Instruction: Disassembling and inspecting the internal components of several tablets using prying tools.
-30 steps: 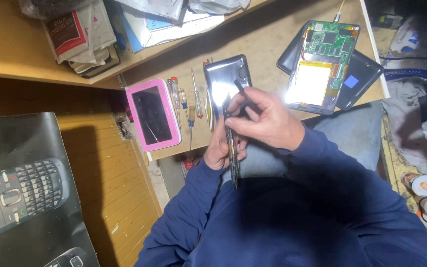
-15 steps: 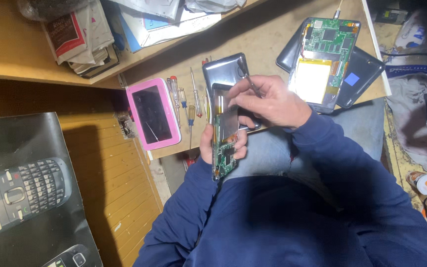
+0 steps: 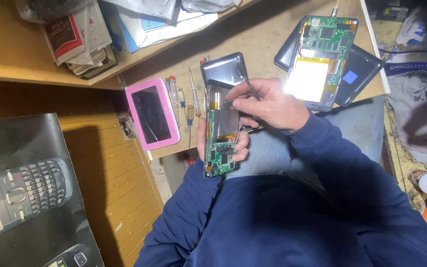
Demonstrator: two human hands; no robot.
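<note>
While the left hand cradles an opened device from beneath, circuit board up over the lap near the worktop edge, the right hand pinches a thin metal tool, its tip at the device's upper end.

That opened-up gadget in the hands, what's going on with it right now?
A person in a blue sweater holds an opened device, its green circuit board and silvery battery exposed, in the left hand. The right hand holds a thin metal tool against the device's upper part. A dark back cover lies just beyond on the wooden bench, beside screwdrivers, a pink tablet and another opened tablet.
</note>
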